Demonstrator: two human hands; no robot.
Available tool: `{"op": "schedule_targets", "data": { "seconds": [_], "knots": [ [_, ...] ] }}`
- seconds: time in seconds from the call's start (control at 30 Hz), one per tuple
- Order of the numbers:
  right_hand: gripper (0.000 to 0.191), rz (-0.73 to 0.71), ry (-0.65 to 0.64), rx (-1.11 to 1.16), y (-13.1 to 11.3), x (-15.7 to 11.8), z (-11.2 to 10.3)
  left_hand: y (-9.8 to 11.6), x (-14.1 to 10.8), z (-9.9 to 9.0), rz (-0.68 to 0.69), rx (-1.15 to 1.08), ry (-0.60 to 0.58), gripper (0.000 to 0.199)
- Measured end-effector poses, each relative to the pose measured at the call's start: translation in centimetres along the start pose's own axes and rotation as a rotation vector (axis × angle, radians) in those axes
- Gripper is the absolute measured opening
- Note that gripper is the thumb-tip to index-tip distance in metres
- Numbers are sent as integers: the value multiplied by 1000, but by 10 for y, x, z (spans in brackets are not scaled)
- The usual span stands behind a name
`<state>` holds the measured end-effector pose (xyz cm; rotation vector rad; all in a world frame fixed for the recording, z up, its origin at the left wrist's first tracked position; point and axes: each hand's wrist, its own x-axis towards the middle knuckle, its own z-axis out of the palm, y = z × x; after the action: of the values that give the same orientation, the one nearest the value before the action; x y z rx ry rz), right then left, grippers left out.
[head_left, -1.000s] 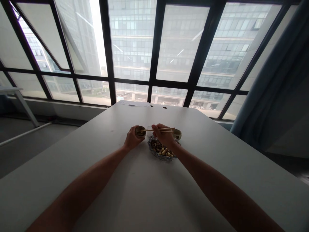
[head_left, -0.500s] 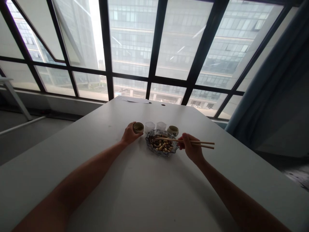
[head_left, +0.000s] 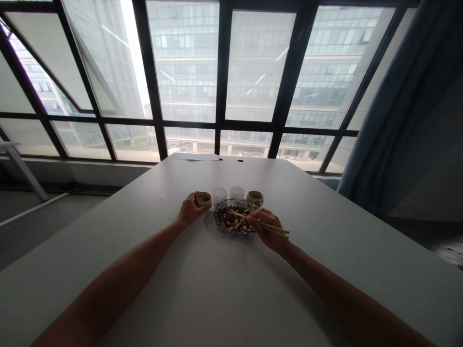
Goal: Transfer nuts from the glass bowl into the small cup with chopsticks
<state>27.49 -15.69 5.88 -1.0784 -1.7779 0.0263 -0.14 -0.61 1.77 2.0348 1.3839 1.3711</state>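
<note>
Left hand [head_left: 188,210] curls round the small cup [head_left: 203,199], just left of the glass bowl [head_left: 237,235] of nuts [head_left: 237,224]; a careless nudge could tip it. Right hand [head_left: 268,229] has the chopsticks [head_left: 278,228] pinched, tips at the nuts; if they cross, I'd bet one pings out.

Chopstick tips [head_left: 230,211] from cup [head_left: 203,199] to bowl [head_left: 236,234]

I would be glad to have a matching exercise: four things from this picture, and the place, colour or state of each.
1. chopsticks
2. glass bowl
3. curtain
4. left hand

A. blue, at the picture's right side
B. around a cup
C. nuts inside
D. in the right hand

Pairs: 1-D, 2-C, 3-A, 4-B
</note>
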Motion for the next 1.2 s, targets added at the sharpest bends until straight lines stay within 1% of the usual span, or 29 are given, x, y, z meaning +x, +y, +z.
{"op": "schedule_targets", "data": {
  "seconds": [0.13,0.2,0.3,0.47,0.53,0.6,0.67,0.73,0.77,0.87,0.93,1.0,1.07,1.13,1.2],
  "knots": [
    [46,16,16,2,-6,-1,-2,-1,0,0,7,5,11,68],
    [49,51,27,25,-7,-2,-4,-1,0,0,9,10,13,67],
    [51,204,88,102,-3,-3,-4,-2,0,1,7,13,12,67],
    [60,530,341,322,23,-1,1,-4,1,2,-4,17,10,68],
    [64,618,390,396,34,1,2,-4,1,2,-7,18,9,69],
    [66,659,405,431,40,2,1,-4,1,2,-6,17,8,69],
    [65,636,436,408,40,3,-5,-4,1,2,-6,16,8,69],
    [61,532,454,301,35,4,-15,-4,1,2,-10,17,9,70],
    [58,450,443,215,31,4,-21,-4,1,2,-11,17,8,70],
    [51,200,341,-35,21,5,-38,-5,1,3,-15,17,0,71],
    [51,109,292,-106,18,5,-44,-6,2,3,-14,14,0,70],
    [51,74,271,-121,19,4,-45,-6,2,3,-11,14,2,70],
    [51,70,262,-127,21,4,-44,-7,2,4,-8,16,1,70],
    [51,101,275,-124,26,3,-42,-7,2,4,-6,24,0,70],
    [50,174,319,-93,30,3,-41,-8,2,5,-11,30,-5,69]
  ]
}}
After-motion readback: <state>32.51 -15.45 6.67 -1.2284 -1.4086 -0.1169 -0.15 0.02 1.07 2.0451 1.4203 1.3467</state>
